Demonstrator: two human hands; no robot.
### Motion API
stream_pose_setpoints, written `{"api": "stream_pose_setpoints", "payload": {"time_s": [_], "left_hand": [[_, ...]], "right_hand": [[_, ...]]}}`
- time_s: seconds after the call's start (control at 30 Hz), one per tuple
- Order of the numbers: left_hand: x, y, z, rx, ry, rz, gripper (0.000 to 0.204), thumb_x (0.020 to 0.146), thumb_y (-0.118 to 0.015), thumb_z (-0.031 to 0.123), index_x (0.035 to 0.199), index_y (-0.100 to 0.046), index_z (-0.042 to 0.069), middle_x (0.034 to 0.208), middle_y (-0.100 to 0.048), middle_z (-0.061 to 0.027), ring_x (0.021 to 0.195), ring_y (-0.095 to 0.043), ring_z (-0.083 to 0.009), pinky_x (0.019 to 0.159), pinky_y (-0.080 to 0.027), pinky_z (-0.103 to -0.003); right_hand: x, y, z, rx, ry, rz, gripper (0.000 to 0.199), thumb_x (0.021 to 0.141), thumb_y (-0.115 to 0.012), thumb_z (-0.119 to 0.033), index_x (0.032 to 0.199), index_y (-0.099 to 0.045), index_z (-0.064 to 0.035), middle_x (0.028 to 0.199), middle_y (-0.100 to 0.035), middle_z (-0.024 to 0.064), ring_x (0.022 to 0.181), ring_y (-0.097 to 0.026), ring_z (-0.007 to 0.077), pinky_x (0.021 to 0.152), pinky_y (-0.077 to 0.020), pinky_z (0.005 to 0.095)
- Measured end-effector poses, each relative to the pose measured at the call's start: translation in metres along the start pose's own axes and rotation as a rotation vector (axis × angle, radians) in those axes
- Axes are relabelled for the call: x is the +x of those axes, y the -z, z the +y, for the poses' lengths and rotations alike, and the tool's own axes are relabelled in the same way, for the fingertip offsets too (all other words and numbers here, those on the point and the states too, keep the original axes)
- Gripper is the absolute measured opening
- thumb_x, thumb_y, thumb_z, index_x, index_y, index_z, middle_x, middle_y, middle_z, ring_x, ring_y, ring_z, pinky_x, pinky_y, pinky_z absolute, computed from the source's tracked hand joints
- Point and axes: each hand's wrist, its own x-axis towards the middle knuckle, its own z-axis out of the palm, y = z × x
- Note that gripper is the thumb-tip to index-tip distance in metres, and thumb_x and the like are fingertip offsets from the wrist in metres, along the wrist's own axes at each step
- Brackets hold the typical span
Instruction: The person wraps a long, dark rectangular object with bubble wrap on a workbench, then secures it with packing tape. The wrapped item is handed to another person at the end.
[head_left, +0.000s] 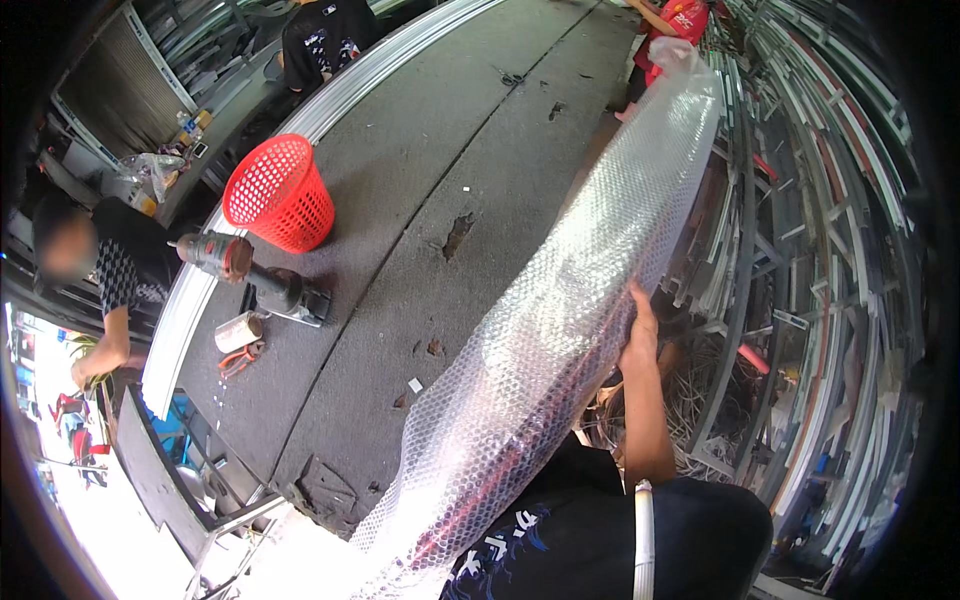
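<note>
A long bundle in clear bubble wrap (590, 260) stretches from the bottom of the view to the far right end of the table. Reddish and pale shapes show through the plastic, too blurred to name. My right hand (640, 330) grips the bundle's right side near its middle, with part of the fingers hidden against the wrap. The bundle lies aslant over the table's right edge, close against my body. My left hand does not appear.
On the dark worktable (400, 270) stand a red perforated basket (285, 195) and a cordless drill (275, 285), near a whitish roll (238, 331) and orange-handled pliers (240, 360). Pale metal strips (330, 110) line its left side. Racked profiles (800, 250) fill the right. Other people are nearby.
</note>
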Motion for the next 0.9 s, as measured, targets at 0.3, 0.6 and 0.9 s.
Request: {"api": "stream_pose_setpoints", "payload": {"time_s": [0.3,0.6,0.9], "left_hand": [[0.001,-0.029,-0.034,-0.299,-0.235,-0.165,0.062,0.07,-0.081,0.031,0.122,-0.067,0.001,0.103,-0.068,-0.0202,0.088,-0.065,-0.0438,0.08,-0.05,-0.06],[-0.04,-0.054,-0.012,-0.344,-0.005,-0.685,0.073,0.073,-0.093,0.033,0.132,-0.065,0.002,0.112,-0.073,-0.0213,0.104,-0.069,-0.0444,0.094,-0.056,-0.056],[0.051,-0.048,0.061,-0.334,0.246,-0.756,0.079,0.072,-0.097,0.029,0.138,-0.064,0.0,0.128,-0.072,-0.0266,0.121,-0.068,-0.0471,0.103,-0.056,-0.054]], "right_hand": [[-0.036,0.057,-0.02,-0.241,0.203,0.123,0.066,0.099,-0.082,-0.033,0.146,-0.059,0.0068,0.137,-0.068,0.0126,0.119,-0.068,0.0257,0.102,-0.0571,0.0397],[0.066,-0.019,0.014,-0.552,0.334,-0.008,0.06,0.097,-0.081,-0.025,0.138,-0.055,0.0113,0.134,-0.065,0.0206,0.122,-0.064,0.0289,0.103,-0.0518,0.0415],[0.139,-0.143,0.054,-0.717,0.309,-0.05,0.064,0.097,-0.08,-0.024,0.137,-0.053,0.017,0.136,-0.066,0.0297,0.126,-0.066,0.035,0.107,-0.0508,0.0433]]}}
